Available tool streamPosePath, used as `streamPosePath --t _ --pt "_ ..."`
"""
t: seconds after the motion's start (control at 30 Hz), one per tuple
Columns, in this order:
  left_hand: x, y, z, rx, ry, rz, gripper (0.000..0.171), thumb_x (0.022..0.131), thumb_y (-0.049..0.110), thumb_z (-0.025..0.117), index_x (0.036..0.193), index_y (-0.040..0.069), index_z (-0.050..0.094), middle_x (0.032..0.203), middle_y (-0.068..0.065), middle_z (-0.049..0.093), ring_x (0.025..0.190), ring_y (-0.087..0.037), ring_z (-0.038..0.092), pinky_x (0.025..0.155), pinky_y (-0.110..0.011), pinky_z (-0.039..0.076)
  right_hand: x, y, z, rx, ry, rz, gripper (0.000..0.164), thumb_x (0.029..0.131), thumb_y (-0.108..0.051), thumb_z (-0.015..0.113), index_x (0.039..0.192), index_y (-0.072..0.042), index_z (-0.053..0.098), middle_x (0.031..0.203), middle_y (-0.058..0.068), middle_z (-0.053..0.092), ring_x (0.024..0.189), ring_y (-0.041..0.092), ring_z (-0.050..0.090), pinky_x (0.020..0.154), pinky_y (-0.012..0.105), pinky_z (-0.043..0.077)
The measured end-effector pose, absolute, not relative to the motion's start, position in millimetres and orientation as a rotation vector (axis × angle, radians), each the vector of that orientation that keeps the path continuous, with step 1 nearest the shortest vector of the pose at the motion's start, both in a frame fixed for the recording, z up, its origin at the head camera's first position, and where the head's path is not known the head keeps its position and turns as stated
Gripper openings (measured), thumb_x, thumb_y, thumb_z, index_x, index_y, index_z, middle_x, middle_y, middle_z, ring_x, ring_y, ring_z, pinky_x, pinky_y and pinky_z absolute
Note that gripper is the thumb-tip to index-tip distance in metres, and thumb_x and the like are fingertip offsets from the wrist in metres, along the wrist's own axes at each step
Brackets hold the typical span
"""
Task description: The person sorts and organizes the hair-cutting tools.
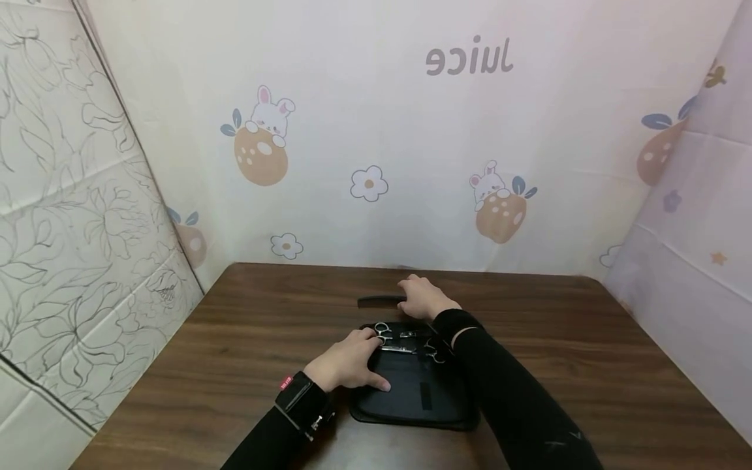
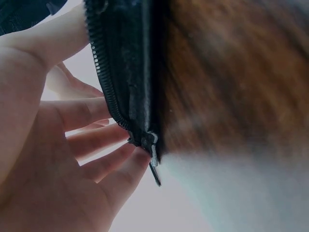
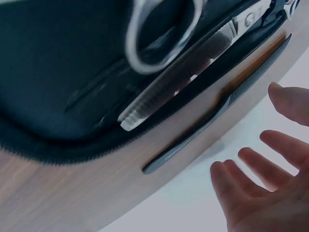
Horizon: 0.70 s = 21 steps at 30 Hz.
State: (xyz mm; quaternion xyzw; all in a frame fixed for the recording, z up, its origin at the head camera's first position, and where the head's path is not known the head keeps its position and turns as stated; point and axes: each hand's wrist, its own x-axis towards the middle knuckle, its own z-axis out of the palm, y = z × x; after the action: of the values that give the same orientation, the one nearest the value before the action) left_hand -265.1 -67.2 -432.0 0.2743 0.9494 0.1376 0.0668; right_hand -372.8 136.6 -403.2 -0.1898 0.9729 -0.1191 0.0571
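Note:
A black zippered case lies open on the table, with silver scissors, a second pair of scissors and a long flat silver tool in it. My left hand rests on the case's left side, thumb spread over the lower part. In the left wrist view its fingers touch the toothed zipper edge. Beyond the case lies a black comb. My right hand reaches over the case to the comb's right end; the right wrist view shows its fingers loosely spread, apart from the comb.
The brown wooden table ends at a pale patterned curtain behind. A floral sheet hangs on the left side. My right forearm crosses the case's right edge.

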Motion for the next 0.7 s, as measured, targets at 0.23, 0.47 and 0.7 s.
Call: streamPosePath --t 0.23,0.47,0.7 --pt "-262.1 -66.3 -432.5 0.808 2.856 0.418 0.086 0.081 0.058 0.081 0.144 0.004 0.056 0.149 -0.011 0.048 0.137 -0.029 0.044 0.103 -0.046 0.047 -372.5 134.4 -412.8 -0.512 2.892 -0.285 0.059 0.1 -0.024 0.066 0.152 -0.005 0.046 0.153 0.02 0.045 0.14 0.037 0.044 0.108 0.053 0.04" --pt "-255.9 -62.0 -433.3 0.794 2.874 0.413 0.086 0.08 0.058 0.081 0.143 0.005 0.056 0.147 -0.01 0.048 0.136 -0.028 0.045 0.102 -0.044 0.048 -367.0 139.5 -420.5 -0.579 2.89 -0.198 0.051 0.102 -0.027 0.064 0.146 -0.003 0.053 0.143 0.02 0.054 0.132 0.038 0.051 0.104 0.053 0.044" --pt "-249.9 -57.0 -432.8 0.773 2.876 0.398 0.086 0.08 0.059 0.08 0.144 0.006 0.056 0.148 -0.01 0.048 0.137 -0.028 0.044 0.102 -0.045 0.048 -359.5 143.4 -423.0 -0.599 2.955 -0.104 0.022 0.103 -0.024 0.063 0.117 -0.008 0.069 0.132 0.019 0.054 0.123 0.04 0.053 0.092 0.051 0.05"
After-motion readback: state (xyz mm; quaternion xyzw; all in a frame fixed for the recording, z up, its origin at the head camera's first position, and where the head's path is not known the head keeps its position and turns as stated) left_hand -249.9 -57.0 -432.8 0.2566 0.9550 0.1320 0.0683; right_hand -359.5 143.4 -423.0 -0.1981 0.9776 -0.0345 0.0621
